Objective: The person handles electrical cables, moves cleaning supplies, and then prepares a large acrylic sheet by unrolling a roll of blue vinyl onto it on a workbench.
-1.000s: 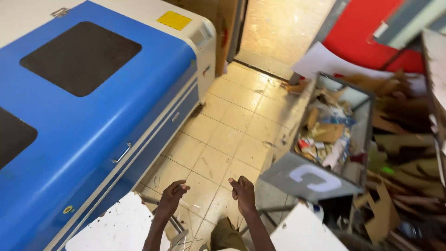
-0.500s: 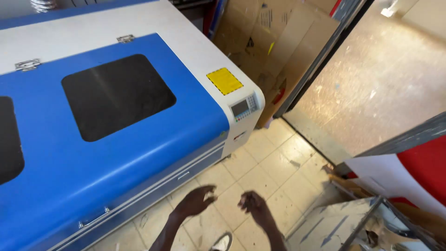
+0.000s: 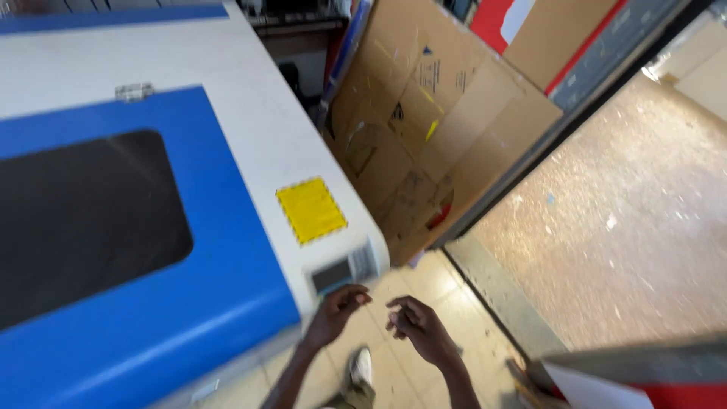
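A big blue and white machine [image 3: 250,151] with a dark window [image 3: 83,220] in its lid fills the left of the head view. A yellow sticker [image 3: 311,210] sits near its corner, above a small control panel [image 3: 342,270]. My left hand [image 3: 335,314] hovers just below that panel, fingers loosely curled, holding nothing. My right hand [image 3: 419,328] is beside it, a little to the right, also empty with fingers apart. Both hands are over the tiled floor [image 3: 394,379]. The picture is blurred by motion.
Flattened cardboard sheets [image 3: 424,129] lean against the wall behind the machine's corner. A dark door frame [image 3: 530,159] runs diagonally, with a speckled floor [image 3: 628,227] beyond it. My shoe [image 3: 361,369] shows below the hands. A white and red board [image 3: 606,390] lies at the bottom right.
The view has swung up and right along the machine toward its corner and the doorway. My hands, earlier over the floor, are now right by the control panel.
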